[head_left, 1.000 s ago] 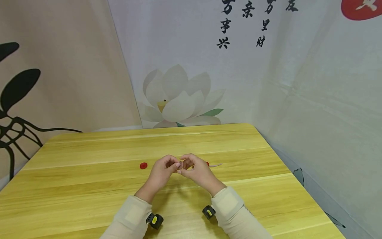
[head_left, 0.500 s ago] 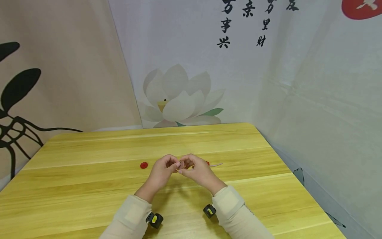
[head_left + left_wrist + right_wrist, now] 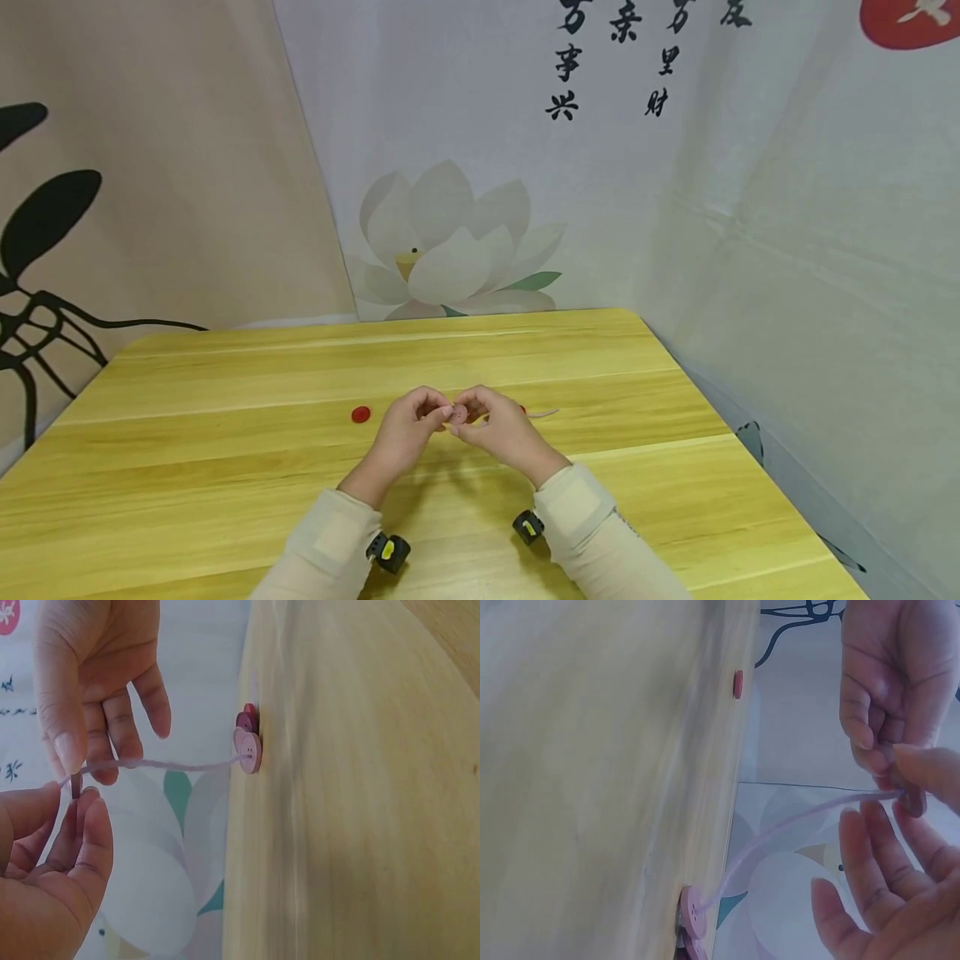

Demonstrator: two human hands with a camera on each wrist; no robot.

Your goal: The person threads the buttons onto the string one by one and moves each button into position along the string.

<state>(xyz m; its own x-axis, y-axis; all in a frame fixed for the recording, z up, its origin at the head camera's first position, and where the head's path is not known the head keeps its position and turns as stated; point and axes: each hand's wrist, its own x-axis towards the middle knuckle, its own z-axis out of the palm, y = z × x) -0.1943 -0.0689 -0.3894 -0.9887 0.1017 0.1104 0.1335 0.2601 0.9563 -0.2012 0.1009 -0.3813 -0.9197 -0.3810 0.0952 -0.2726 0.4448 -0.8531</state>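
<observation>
Above the table, both hands hold a pink button [image 3: 460, 414]. My left hand [image 3: 408, 427] pinches its left edge, thumb on top. Thumb and fingertips of my right hand [image 3: 501, 429] grip its other side. Seen edge-on in the left wrist view, the button [image 3: 76, 785] has a pale purple cord [image 3: 172, 765] running up to it. The lower part of that cord [image 3: 765, 834] comes from a strung pink button [image 3: 693, 911] on the table. Behind it in the left wrist view sit a darker button [image 3: 245, 721] and a red one [image 3: 250, 709]. Fingers hide the cord's upper end.
A loose red button [image 3: 361, 414] lies on the wooden table [image 3: 225, 500], left of the hands. The cord's tail [image 3: 543, 413] lies right of the right hand. Behind the table hangs a printed cloth [image 3: 465, 100] with a lotus and characters.
The held button has turned, so its round face now shows more in the head view between the fingertips. Both hands stay in nearly the same place, and the loose red button is unmoved.
</observation>
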